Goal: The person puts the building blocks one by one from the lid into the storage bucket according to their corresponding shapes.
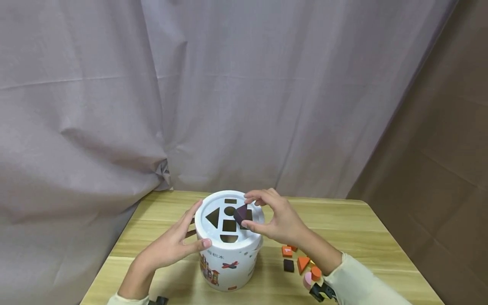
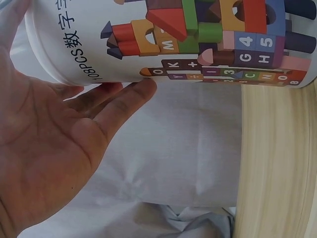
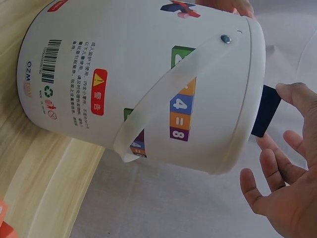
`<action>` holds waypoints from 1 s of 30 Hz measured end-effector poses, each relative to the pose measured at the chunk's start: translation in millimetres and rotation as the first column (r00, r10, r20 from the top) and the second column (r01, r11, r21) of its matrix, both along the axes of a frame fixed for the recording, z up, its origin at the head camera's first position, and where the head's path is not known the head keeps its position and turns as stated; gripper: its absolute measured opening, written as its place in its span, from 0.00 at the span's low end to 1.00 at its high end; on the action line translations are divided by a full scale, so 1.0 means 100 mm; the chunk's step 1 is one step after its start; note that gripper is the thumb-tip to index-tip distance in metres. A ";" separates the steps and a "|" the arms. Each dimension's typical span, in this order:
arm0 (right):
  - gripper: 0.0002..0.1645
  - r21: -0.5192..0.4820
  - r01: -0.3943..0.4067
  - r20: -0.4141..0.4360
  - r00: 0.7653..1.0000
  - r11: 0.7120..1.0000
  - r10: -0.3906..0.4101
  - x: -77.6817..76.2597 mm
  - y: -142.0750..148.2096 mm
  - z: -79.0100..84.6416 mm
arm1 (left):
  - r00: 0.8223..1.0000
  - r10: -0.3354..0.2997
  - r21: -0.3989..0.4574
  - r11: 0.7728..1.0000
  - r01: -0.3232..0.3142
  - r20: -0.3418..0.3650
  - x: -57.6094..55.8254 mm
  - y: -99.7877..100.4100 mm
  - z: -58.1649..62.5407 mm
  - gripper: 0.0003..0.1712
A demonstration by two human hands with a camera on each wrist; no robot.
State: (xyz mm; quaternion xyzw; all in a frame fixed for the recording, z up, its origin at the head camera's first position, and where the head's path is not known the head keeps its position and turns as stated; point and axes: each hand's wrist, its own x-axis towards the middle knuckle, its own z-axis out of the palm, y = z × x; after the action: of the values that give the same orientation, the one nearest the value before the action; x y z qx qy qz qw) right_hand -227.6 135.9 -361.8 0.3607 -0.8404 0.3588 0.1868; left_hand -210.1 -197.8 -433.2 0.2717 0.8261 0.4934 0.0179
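Observation:
A white bucket (image 1: 228, 267) printed with coloured pictures stands upright on the table. Its white lid (image 1: 206, 231) has several cut-out holes: a triangle, a circle, rectangles and a half-round one. My left hand (image 1: 171, 249) rests against the bucket's left side with fingers extended, the thumb near the front rim; the left wrist view shows the fingers (image 2: 126, 106) along the printed wall. With thumb and fingertips, my right hand (image 1: 284, 218) pinches a dark purple triangular block (image 1: 241, 213) at the right part of the lid. The right wrist view shows the block (image 3: 267, 111) beside the lid's rim.
Several loose blocks lie right of the bucket, among them a black block (image 1: 288, 265), an orange triangular block (image 1: 303, 264), an orange block with a numeral (image 1: 287, 251) and a pink round block (image 1: 307, 280). A bucket handle (image 3: 153, 94) hangs on its side. Grey curtain (image 1: 244, 106) hangs behind the wooden table (image 1: 343, 237).

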 end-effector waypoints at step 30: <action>0.36 0.040 -0.058 -0.030 0.998 0.997 0.060 -0.06 -0.21 0.05 | 0.999 -0.023 -0.002 1.000 0.023 0.033 -0.02 0.09 -0.01 0.64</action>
State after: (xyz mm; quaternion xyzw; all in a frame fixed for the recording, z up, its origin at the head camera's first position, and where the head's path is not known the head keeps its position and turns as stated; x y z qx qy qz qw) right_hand -233.9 114.8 -357.0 0.3946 -0.8332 0.3419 0.1822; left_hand -211.8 -188.8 -433.9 0.2732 0.8229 0.4968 0.0375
